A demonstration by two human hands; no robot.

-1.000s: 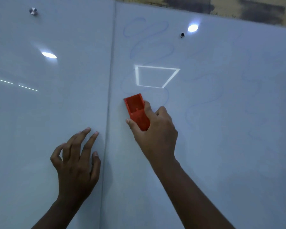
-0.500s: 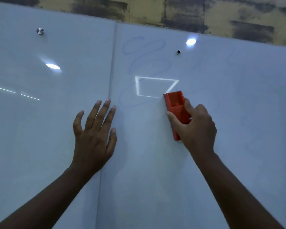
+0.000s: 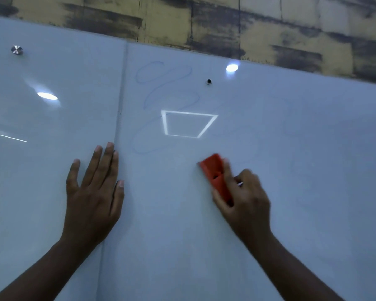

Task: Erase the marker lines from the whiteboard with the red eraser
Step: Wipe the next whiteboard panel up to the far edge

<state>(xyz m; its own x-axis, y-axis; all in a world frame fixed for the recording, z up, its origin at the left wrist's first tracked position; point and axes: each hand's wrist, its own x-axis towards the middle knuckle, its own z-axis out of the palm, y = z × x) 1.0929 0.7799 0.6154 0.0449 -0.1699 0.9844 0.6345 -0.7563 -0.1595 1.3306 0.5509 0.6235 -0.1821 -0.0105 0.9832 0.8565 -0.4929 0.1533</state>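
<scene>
Two hands are on the whiteboard [image 3: 291,213]: the left hand [image 3: 91,196] lies flat with fingers spread by the seam [image 3: 119,118], and the right hand [image 3: 243,198] grips the blurry red eraser [image 3: 215,172] against the board, below the faint blue marker lines [image 3: 161,83] and a bright square reflection [image 3: 187,126].

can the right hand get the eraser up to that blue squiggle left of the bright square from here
Probably yes: the right hand grips the red eraser just below and right of the blue squiggle, with bare whiteboard between.
</scene>
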